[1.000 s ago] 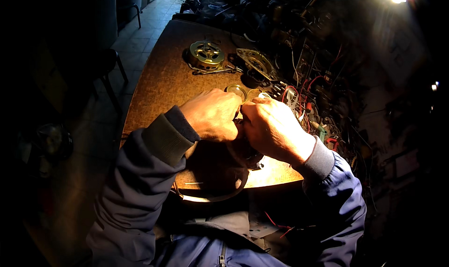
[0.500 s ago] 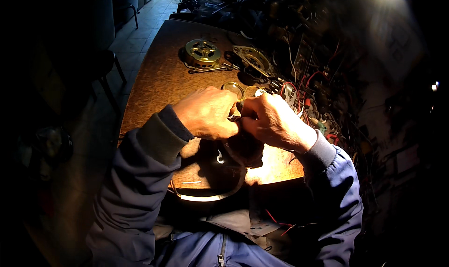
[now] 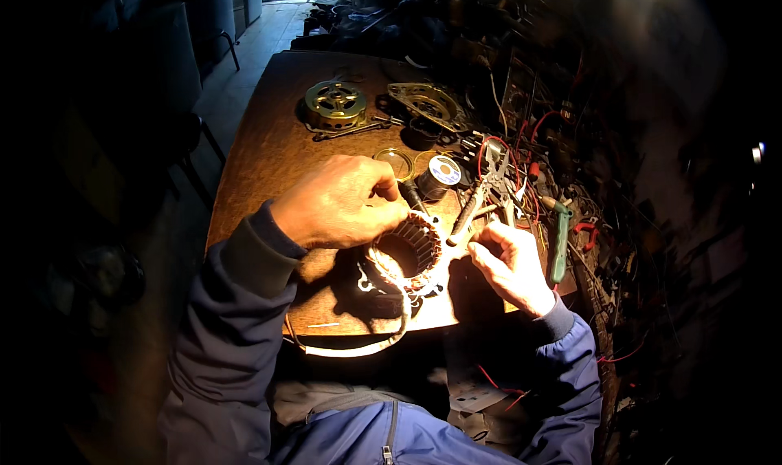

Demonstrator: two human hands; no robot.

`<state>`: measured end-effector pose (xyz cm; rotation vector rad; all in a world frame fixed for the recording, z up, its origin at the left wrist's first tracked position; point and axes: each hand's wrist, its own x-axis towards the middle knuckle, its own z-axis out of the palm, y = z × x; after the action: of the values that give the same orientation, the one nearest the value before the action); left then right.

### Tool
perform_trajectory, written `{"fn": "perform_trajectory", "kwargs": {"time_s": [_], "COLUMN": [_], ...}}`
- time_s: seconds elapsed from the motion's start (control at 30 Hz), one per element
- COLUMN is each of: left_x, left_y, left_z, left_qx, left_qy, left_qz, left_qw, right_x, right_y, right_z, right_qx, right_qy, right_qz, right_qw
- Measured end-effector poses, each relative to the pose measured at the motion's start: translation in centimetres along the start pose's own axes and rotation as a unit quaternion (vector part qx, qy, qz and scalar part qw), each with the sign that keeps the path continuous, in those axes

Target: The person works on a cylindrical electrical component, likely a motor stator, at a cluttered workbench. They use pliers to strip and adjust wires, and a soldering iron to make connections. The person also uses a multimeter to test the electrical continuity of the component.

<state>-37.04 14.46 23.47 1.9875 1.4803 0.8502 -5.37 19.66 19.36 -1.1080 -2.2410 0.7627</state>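
A metal ring wound with copper wire (image 3: 427, 243) sits near the front edge of the tabletop (image 3: 273, 139), its hollow middle open to view and strongly lit. The chief change is the parting of the hands: half a second earlier they met above the ring and largely covered it, whereas now they stand on either side. The left hand (image 3: 346, 204) lies over the ring's upper left rim, its fingers curled; whether they pinch anything cannot be told. The right hand (image 3: 515, 265) has drawn off to the right, clear of the ring, with thumb and fingertips close together; whether a thin strand lies between them is likewise unclear. This separation suggests a break in the close two-handed work at the windings, which are now exposed, though nothing shows that the work there is complete. A pale sleeved cable (image 3: 358, 352) loops from the ring past the tabletop's front edge. Beyond the ring stands a spool (image 3: 441, 176), now uncovered by the right hand, beside a loop of yellowish wire (image 3: 394, 162). Farther back lie a round slotted cover (image 3: 336, 105) and a metal end plate (image 3: 428, 105); to the right, a green-handled tool (image 3: 560, 245) borders a tangle of wires.
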Motion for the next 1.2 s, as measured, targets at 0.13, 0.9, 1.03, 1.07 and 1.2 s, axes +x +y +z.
{"fn": "perform_trajectory", "kwargs": {"time_s": [0.13, 0.9, 1.03, 1.07, 1.2], "left_x": [1.4, 3.0, 3.0, 3.1, 3.2], "left_y": [-0.2, -0.6, -0.8, -0.9, -1.2], "left_z": [1.5, 3.3, 3.3, 3.4, 3.4], "left_qx": [-0.096, -0.388, -0.391, -0.403, -0.381], "left_qy": [0.010, -0.027, -0.021, -0.020, -0.008], "left_qz": [-0.001, -0.075, -0.074, -0.071, -0.068], "left_qw": [0.995, 0.918, 0.917, 0.912, 0.922], "right_x": [-1.6, -4.3, -5.2, -5.4, -5.3], "right_y": [1.3, 0.0, -0.3, -0.3, -0.1], "right_z": [1.0, 1.7, 1.6, 1.2, -1.4], "right_qx": [-0.020, -0.217, -0.212, -0.211, -0.255], "right_qy": [0.024, 0.120, 0.108, 0.113, 0.167], "right_qz": [-0.117, -0.213, -0.217, -0.219, -0.188], "right_qw": [0.993, 0.945, 0.947, 0.946, 0.934]}}
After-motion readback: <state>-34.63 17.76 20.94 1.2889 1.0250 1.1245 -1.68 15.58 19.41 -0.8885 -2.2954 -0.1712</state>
